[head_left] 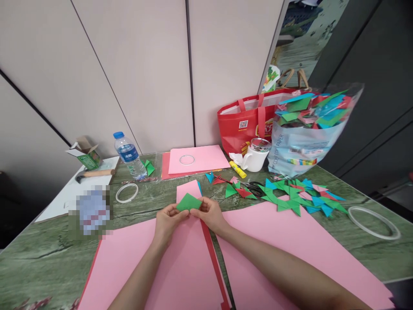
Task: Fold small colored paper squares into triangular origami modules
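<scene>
Between both hands, above the pink paper sheets (138, 254), is a folded piece of green origami paper (189, 202), roughly diamond-shaped. My left hand (168, 221) pinches its left corner and lower edge with thumb and fingers. On the opposite side, my right hand (209, 214) grips the right corner, its thumb near the middle of the lower edge. Just behind the green piece lies a small stack of pink paper (187, 188) with a blue edge showing. Another large pink sheet (277, 254) lies under my right forearm.
Folded paper pieces (290, 196) and black scissors (254, 188) lie to the right. A white mug (256, 158), yellow glue stick (238, 169), red bag (235, 129) and filled plastic bag (300, 146) stand behind. Leftward are a water bottle (130, 157), tape roll (127, 193) and hammer (97, 173).
</scene>
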Tool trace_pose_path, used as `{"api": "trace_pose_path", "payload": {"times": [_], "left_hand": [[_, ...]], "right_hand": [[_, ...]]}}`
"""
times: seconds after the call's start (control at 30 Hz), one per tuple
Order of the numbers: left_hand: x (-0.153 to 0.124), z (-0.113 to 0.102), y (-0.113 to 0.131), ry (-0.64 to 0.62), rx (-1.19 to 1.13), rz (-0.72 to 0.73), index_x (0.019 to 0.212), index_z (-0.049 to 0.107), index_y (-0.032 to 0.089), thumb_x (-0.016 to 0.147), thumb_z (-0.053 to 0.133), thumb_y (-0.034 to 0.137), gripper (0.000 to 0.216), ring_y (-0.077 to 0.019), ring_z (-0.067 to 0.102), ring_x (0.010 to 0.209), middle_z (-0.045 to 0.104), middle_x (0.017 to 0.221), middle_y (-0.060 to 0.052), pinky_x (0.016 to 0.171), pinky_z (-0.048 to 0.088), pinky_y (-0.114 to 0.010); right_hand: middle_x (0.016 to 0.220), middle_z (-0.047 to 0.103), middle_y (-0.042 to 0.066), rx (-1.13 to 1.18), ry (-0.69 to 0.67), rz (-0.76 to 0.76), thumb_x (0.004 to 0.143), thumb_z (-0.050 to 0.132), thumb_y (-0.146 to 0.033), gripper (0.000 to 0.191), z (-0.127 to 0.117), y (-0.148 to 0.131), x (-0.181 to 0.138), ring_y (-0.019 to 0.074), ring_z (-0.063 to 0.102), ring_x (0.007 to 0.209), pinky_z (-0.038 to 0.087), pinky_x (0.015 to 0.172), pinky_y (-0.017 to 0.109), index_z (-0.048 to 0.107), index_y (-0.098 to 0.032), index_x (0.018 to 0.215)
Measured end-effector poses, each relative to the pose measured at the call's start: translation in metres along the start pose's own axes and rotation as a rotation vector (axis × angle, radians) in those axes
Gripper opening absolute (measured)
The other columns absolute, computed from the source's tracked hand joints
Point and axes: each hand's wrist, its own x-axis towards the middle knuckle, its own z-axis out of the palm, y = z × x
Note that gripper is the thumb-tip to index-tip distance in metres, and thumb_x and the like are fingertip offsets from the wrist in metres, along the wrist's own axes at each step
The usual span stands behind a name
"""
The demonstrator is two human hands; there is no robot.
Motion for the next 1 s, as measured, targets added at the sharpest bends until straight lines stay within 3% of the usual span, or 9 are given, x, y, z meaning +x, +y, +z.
{"api": "trace_pose_path", "payload": {"times": [0.33, 0.57, 0.83, 1.0], "left_hand": [[-0.0007, 0.0018, 0.0038, 0.023, 0.092, 0.076, 0.073, 0.060, 0.013, 0.050, 0.075, 0.024, 0.029, -0.0163, 0.063, 0.055, 0.067, 0.058, -0.001, 0.058, 0.052, -0.027], [0.0020, -0.0009, -0.0009, -0.045, 0.082, 0.090, 0.071, 0.057, 0.014, 0.053, 0.073, 0.026, 0.027, -0.0159, 0.063, 0.056, 0.067, 0.062, -0.002, 0.058, 0.051, -0.027], [-0.0012, 0.0031, 0.0028, -0.036, -0.059, 0.106, 0.082, 0.042, 0.019, 0.051, 0.074, 0.028, 0.045, -0.0173, 0.063, 0.049, 0.063, 0.052, 0.005, 0.057, 0.050, -0.032], [-0.0017, 0.0046, 0.0051, -0.045, -0.028, 0.091, 0.088, 0.041, 0.019, 0.053, 0.071, 0.030, 0.047, -0.0142, 0.059, 0.044, 0.061, 0.053, 0.005, 0.050, 0.047, -0.027]], "right_hand": [[0.060, 0.058, -0.002, -0.027, -0.032, 0.043, 0.060, 0.068, -0.031, 0.024, 0.0015, -0.0021, -0.0009, 0.0132, 0.057, 0.055, 0.046, 0.052, 0.025, 0.052, -0.017, 0.072], [0.057, 0.058, -0.003, -0.036, -0.021, 0.050, 0.060, 0.067, -0.029, 0.022, 0.0021, -0.0012, -0.0014, 0.0117, 0.055, 0.050, 0.043, 0.048, 0.023, 0.052, -0.017, 0.070], [0.051, 0.059, -0.003, 0.053, -0.049, 0.083, 0.055, 0.071, -0.030, 0.028, 0.0009, -0.0048, -0.0001, 0.0125, 0.056, 0.046, 0.046, 0.047, 0.024, 0.053, -0.015, 0.072], [0.071, 0.063, 0.000, 0.035, -0.060, 0.024, 0.054, 0.072, -0.025, 0.035, 0.0016, -0.0048, 0.0007, 0.0139, 0.060, 0.061, 0.048, 0.057, 0.025, 0.053, -0.016, 0.082]]}}
